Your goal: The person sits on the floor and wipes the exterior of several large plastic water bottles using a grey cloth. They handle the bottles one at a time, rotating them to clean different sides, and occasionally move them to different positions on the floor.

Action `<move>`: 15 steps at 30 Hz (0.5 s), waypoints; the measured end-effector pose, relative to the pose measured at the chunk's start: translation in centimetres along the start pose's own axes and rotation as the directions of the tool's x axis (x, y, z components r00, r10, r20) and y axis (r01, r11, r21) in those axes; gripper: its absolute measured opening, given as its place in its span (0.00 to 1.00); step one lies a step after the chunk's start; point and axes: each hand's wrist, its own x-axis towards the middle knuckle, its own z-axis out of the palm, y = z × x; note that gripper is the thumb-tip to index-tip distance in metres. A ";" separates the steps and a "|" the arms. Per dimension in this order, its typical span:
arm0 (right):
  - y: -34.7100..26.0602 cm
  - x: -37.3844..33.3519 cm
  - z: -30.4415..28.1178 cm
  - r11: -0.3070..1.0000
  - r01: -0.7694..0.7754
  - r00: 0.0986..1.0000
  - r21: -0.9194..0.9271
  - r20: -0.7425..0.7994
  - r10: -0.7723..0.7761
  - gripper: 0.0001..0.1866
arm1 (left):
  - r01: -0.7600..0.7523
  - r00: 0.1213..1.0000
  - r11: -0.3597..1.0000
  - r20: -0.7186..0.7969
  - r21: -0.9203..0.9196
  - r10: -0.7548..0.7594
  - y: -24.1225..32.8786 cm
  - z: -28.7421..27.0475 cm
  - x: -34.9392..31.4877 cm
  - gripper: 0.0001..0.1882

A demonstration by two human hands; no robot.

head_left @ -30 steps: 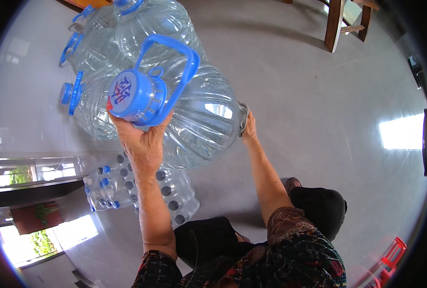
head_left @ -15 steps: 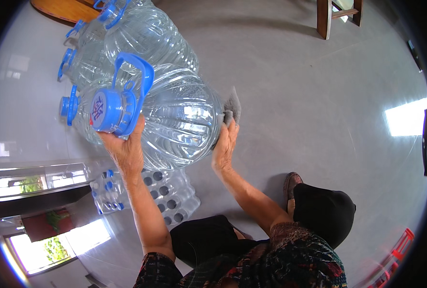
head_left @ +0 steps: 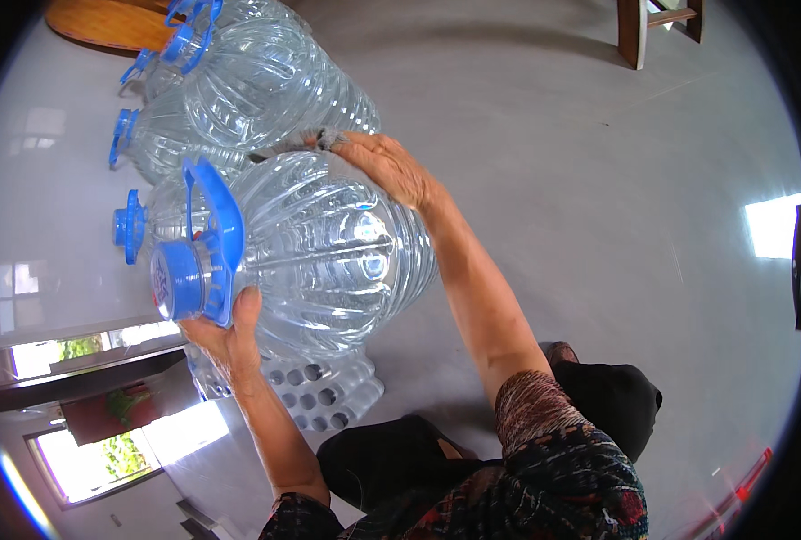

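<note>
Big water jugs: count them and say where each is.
5 visible: the front jug, the second jug above it in the picture, and a near jug, middle jug and far jug in a row at left. More may be hidden behind.

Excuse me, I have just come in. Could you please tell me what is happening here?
A person is handling a large clear water bottle. The left hand grips it at the neck, by the blue cap, while the right hand holds a grey cloth at its far side. More large bottles are grouped beyond it, and a pack of smaller bottles is on the floor nearer the person.
</note>
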 end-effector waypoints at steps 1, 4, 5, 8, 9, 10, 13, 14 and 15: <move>2.3 0.1 0.2 0.986 0.004 0.998 -0.166 0.055 0.005 0.20 | 0.021 1.000 1.000 0.002 0.011 -0.021 -0.3 -0.1 -0.2 0.48; 8.8 -0.2 -0.2 0.861 0.018 0.981 -0.508 0.175 0.083 0.20 | -0.001 0.998 1.000 -0.059 0.026 0.003 -1.0 -0.3 -0.4 0.47; 11.4 -0.8 -0.6 0.844 -0.017 0.970 -0.537 0.195 0.143 0.20 | -0.002 0.999 1.000 -0.053 0.017 0.003 -0.6 0.3 -0.4 0.47; 13.8 -3.0 0.0 0.824 -0.100 0.953 -0.557 0.184 0.240 0.19 | -0.004 0.993 0.997 -0.117 0.083 0.014 -1.6 -0.8 -0.6 0.39; 14.2 -4.0 -0.1 0.814 -0.130 0.949 -0.566 0.167 0.268 0.19 | 0.037 0.994 0.997 -0.109 0.066 -0.030 -1.3 -0.7 -0.6 0.40; 15.4 -5.1 -0.8 0.813 -0.159 0.952 -0.560 0.132 0.277 0.19 | 0.076 0.993 0.997 -0.098 0.034 -0.073 -0.4 -0.2 -0.5 0.41; 17.9 -8.7 -1.6 0.761 -0.366 0.907 -0.536 -0.023 0.420 0.20 | 0.067 0.993 0.998 -0.099 -0.002 -0.067 -1.0 0.5 -0.3 0.40; 17.8 -10.3 -1.0 0.701 -0.501 0.843 -0.507 -0.105 0.527 0.20 | 0.033 0.992 0.999 -0.120 0.007 -0.032 -1.3 0.2 -0.2 0.38; 17.9 -12.4 -0.9 0.816 -0.346 0.938 -0.463 -0.169 0.302 0.19 | 0.101 0.994 0.994 -0.033 -0.034 -0.102 -0.9 -0.3 0.1 0.34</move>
